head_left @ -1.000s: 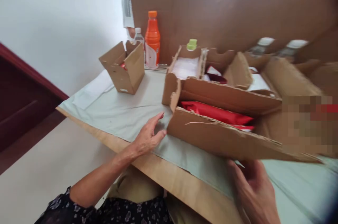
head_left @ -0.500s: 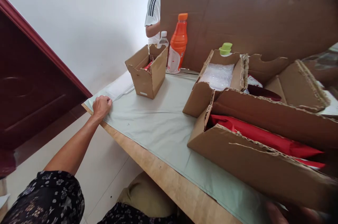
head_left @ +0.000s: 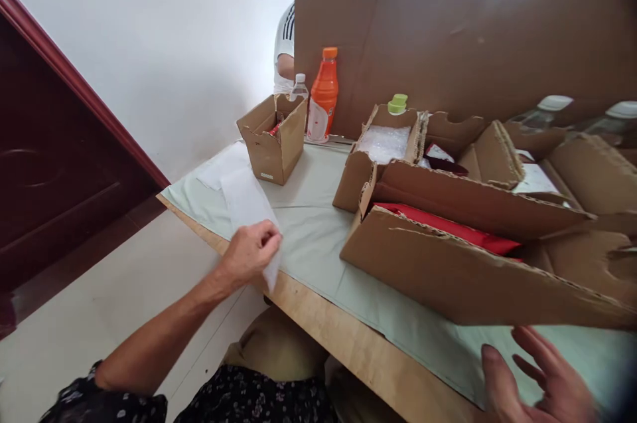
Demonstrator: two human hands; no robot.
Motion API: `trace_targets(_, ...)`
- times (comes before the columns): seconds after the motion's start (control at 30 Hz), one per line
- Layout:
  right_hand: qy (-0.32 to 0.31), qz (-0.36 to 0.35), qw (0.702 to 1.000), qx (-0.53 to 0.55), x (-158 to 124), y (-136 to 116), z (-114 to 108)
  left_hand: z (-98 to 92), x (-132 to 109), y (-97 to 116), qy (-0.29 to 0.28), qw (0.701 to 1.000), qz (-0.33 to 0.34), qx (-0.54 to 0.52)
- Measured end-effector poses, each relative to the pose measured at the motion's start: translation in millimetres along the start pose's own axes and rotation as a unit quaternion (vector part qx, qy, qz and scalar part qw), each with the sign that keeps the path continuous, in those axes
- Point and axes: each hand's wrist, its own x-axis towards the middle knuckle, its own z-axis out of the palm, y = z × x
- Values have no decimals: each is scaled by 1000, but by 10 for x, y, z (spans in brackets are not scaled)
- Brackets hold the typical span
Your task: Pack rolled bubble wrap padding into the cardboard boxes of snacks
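My left hand (head_left: 253, 252) is pinched closed on a thin, whitish, slightly see-through sheet (head_left: 245, 200), above the table's near edge. The sheet trails back toward more white sheeting (head_left: 225, 164) lying beside a small cardboard box (head_left: 279, 151); whether it is paper or plastic I cannot tell. At the lower right my right hand (head_left: 542, 380) is open, thumb and fingers apart, just in front of a long cardboard box (head_left: 448, 277). Inside that box lies a red packet (head_left: 448, 227).
An orange bottle (head_left: 324, 94) and a clear bottle (head_left: 299, 87) stand behind the small box. Further cardboard boxes, one with bubble wrap (head_left: 385, 143), fill the right side. A tall cardboard panel (head_left: 423, 38) rises behind, with a person (head_left: 284, 51) beyond it.
My left hand has moved from the table's left corner to the right and nearer, drawing the white sheet with it. My right hand has come further into view. The camera view has shifted.
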Motion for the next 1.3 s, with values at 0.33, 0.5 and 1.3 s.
trace_targets(0.33, -215, 3, 975, 60, -741, -467, 78, 1205, -612, 611, -289, 886, -53, -358)
trace_targets(0.5, -178, 96, 975, 92, -584, -468, 235, 988, -675, 480, -151, 957, 101, -225)
trace_targets(1.3, -52, 142, 985, -86, -279, 153, -197, 1136, -489, 159, -155, 892, 404, 131)
